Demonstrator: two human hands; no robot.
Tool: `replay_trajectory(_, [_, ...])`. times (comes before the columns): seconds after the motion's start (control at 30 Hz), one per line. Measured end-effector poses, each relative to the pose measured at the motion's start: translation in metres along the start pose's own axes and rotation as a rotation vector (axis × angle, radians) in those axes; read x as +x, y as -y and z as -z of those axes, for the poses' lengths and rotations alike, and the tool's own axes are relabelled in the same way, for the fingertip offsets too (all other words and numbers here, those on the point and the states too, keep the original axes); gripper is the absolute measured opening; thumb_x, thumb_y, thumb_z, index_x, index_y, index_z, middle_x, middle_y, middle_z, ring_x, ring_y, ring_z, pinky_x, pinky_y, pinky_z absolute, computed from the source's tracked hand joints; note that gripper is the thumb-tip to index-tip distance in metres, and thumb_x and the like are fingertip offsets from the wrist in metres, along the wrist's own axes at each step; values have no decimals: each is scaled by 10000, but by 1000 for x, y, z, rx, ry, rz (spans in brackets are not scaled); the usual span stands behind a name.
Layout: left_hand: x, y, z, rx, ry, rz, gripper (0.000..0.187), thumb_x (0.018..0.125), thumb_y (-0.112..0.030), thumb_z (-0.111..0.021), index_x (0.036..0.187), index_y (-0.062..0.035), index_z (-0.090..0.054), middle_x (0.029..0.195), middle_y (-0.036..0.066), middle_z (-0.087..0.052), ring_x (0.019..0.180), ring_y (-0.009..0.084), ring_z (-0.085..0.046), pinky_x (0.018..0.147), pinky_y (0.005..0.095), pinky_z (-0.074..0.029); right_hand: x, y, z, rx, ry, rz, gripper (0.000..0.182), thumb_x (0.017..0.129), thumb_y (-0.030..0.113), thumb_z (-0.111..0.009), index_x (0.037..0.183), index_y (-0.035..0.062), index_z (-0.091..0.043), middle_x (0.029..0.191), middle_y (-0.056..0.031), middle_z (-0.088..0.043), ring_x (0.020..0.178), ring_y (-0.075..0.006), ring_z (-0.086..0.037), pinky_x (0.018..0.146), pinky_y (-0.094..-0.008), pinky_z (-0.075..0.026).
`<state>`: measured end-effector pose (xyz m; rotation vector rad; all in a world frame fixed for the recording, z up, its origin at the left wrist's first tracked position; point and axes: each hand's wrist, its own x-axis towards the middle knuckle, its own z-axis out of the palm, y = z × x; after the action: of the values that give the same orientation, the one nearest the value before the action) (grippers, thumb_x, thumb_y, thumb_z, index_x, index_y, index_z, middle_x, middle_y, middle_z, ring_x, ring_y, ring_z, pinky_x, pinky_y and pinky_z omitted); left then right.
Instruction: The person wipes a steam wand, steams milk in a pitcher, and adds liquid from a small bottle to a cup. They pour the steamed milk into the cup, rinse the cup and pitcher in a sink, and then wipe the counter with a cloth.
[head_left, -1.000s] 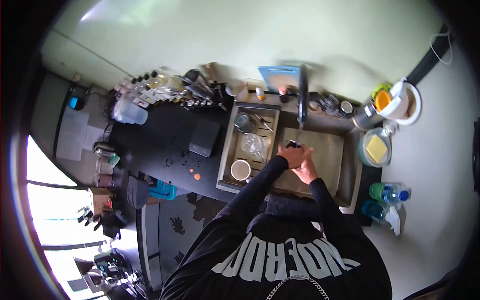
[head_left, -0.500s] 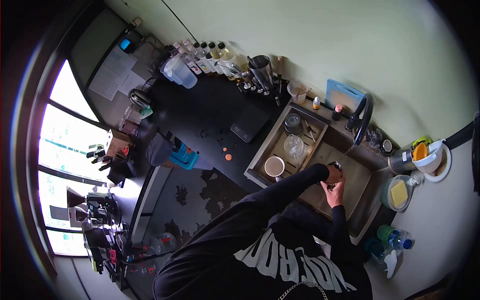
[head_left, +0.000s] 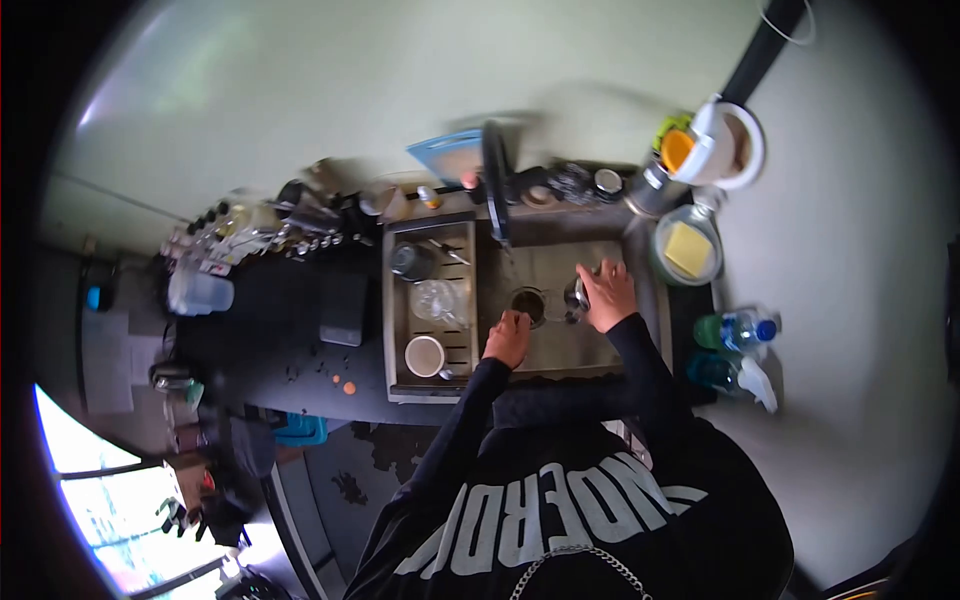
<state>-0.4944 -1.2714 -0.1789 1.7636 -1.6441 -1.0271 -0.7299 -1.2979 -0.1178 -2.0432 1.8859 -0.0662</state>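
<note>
Over the sink basin (head_left: 545, 350), my left hand (head_left: 506, 338) is closed at the near side of a round, clear-walled vessel (head_left: 528, 306) with a dark inside. Its exact kind is not clear. To the right of it, my right hand (head_left: 608, 296) is curled round a small dark, shiny metal piece (head_left: 576, 298), partly hidden by the fingers. The black faucet (head_left: 495, 185) arches over the far side of the basin, its spout near the vessel.
Left of the basin, a slatted drain tray (head_left: 458, 350) holds a mug (head_left: 425, 356), a clear glass item (head_left: 437, 300) and a dark jar (head_left: 410, 261). A yellow sponge (head_left: 688, 249) lies in a bowl at right, near a bottle (head_left: 745, 331) and a spray bottle (head_left: 757, 384).
My hands were together over the basin; now they are apart, right hand further right. The round vessel shows between them. The camera view has turned, shifting the sink left.
</note>
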Motion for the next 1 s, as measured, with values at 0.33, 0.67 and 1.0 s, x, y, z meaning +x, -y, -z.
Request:
replay_trajectory(0.33, [-40,-19,18,-68,367,0,384,1000,-379,-628,1089,-5,-651,817,64,-692,702,116,-665,612,288,-553,-27,-17,18,227,-616,19,824,672,106,-857,1384,123,-443,1258,-195,-533,1191,-400,-504,983,-499,-432])
replay_trajectory(0.67, [-51,-35,-21,-284,403,101,724,887,-473,-759,1334,33,-496,1220,193,-672,1098,254,-681,917,405,-551,-65,-13,-87,1354,-170,-252,904,756,266,-908,1390,33,-306,1239,-174,-550,1183,-233,-569,978,-334,-493])
replay_trajectory(1.0, [24,-165,-20,-428,90,-350,776,760,-222,-887,1356,-16,-435,1184,147,-644,993,214,-662,873,346,-535,-49,-69,40,1237,-670,-193,283,1043,213,-578,1249,22,-604,1251,-68,-651,1098,-210,-672,932,-367,-539])
